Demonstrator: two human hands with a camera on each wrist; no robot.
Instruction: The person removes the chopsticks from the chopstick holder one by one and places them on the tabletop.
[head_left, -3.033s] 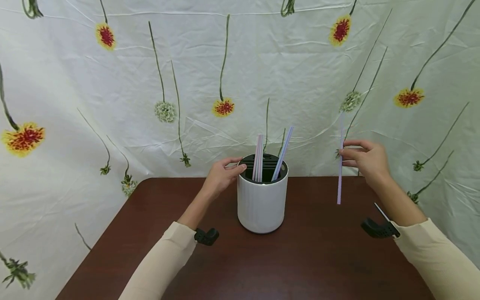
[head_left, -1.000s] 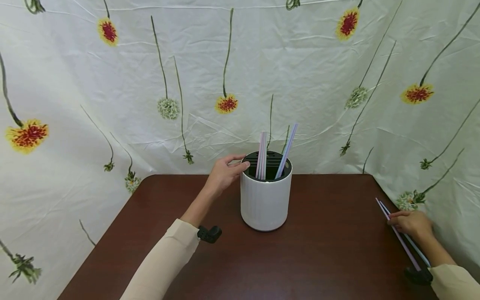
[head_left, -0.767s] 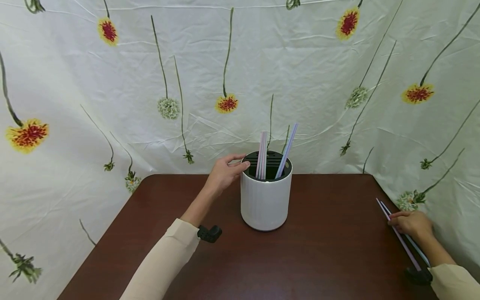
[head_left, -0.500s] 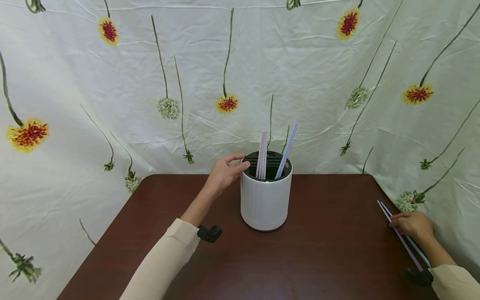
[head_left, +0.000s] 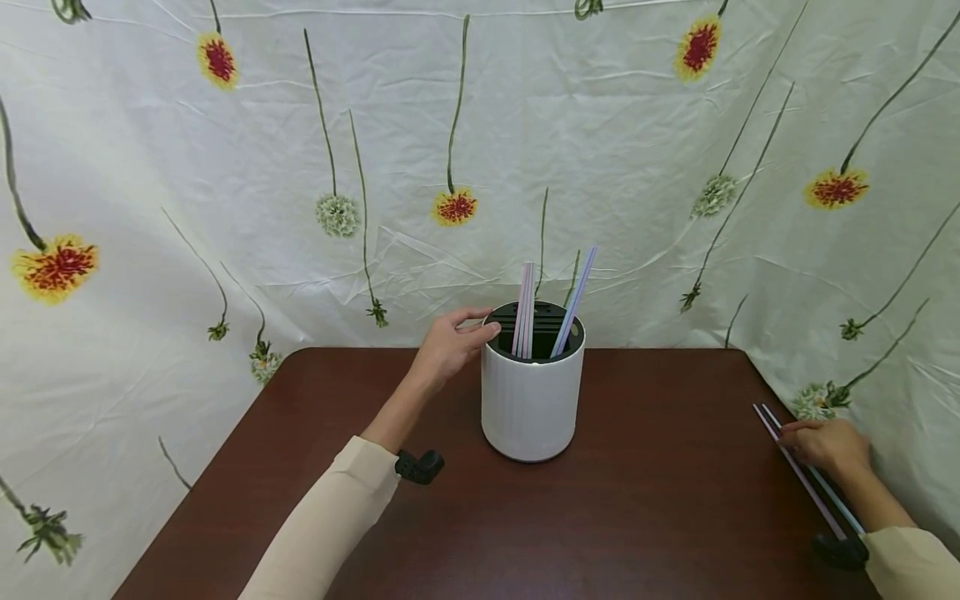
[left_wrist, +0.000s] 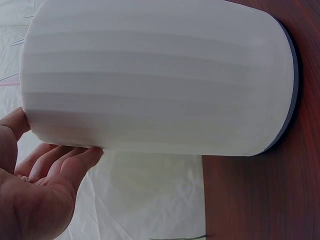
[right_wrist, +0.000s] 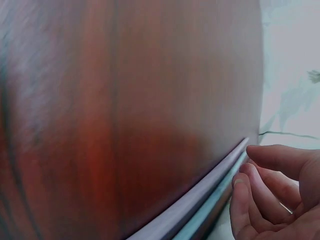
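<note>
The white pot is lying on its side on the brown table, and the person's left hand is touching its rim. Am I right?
Not quite: the white pot isn't on its side. It stands upright on the brown table, as the head view shows; the left wrist view just looks at it sideways. The left hand is indeed touching its rim.
</note>
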